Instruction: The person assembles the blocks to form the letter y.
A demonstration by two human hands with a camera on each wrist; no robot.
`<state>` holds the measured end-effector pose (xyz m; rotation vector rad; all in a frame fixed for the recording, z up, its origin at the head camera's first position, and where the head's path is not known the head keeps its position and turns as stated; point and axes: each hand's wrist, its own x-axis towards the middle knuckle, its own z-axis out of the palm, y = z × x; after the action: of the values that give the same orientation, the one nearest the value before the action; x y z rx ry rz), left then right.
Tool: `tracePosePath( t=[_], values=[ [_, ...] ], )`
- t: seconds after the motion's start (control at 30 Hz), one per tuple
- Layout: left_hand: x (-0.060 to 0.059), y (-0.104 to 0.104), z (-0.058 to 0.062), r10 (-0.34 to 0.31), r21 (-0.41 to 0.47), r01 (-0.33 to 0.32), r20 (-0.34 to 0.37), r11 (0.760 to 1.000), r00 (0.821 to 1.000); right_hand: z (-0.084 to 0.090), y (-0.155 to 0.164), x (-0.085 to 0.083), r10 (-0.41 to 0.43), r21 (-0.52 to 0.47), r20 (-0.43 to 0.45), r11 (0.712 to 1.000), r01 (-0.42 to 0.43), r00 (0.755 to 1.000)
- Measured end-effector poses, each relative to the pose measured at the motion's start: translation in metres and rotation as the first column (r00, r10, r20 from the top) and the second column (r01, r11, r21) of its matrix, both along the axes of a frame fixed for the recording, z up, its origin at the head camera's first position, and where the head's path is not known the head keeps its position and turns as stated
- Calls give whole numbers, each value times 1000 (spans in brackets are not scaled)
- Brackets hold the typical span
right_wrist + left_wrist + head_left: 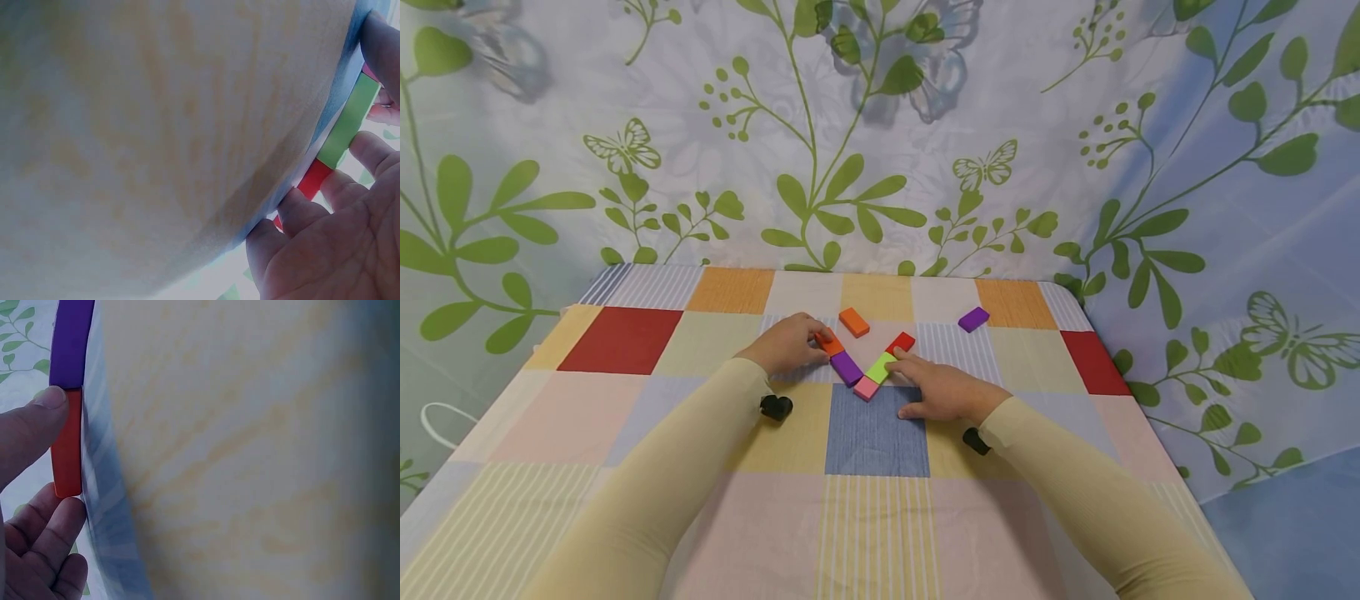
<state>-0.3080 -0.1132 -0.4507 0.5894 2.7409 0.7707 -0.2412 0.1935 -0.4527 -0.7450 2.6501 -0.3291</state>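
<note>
Patchwork tablecloth (872,533) covered the table. Nearest lay a V of flat blocks: pink block (866,388) at its point, green block (880,367) under the right hand's (946,393) nearly straight fingers, and beyond it an orange block (831,343) pinched by the left hand (787,343). The blocks looked light, rigid and smooth, best taken by their long edges. Farthest sat a loose purple block (973,319).

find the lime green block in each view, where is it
Head: lime green block at table centre, by the right hand's fingertips.
Left wrist: not in view.
Right wrist: upper right, along the cloth edge.
Shared landmark: the red block touching its end.
</note>
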Motion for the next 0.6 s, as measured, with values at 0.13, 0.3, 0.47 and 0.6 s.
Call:
tracePosePath(
  t=[0.13, 0.3, 0.47, 0.6],
  values=[
    [0, 0, 0, -3, 5, 3, 2, 1000, 1000, 0, 0, 0, 1, 0, 2, 1000, -1, 1000],
    [0, 0, 0, -2, 1, 2, 3, 1000, 1000, 1, 0, 0, -1, -2, 5, 1000, 1, 1000],
    [0, 0, 1, 1, 5, -1, 13, 1000, 1000, 1, 0, 0, 0, -7, 5, 1000, 0, 1000],
    [1, 0, 1, 0, 8, -1, 14, 1000, 1000, 0, 0, 0, 0, -4, 3, 1000, 0, 1000]
  ],
)
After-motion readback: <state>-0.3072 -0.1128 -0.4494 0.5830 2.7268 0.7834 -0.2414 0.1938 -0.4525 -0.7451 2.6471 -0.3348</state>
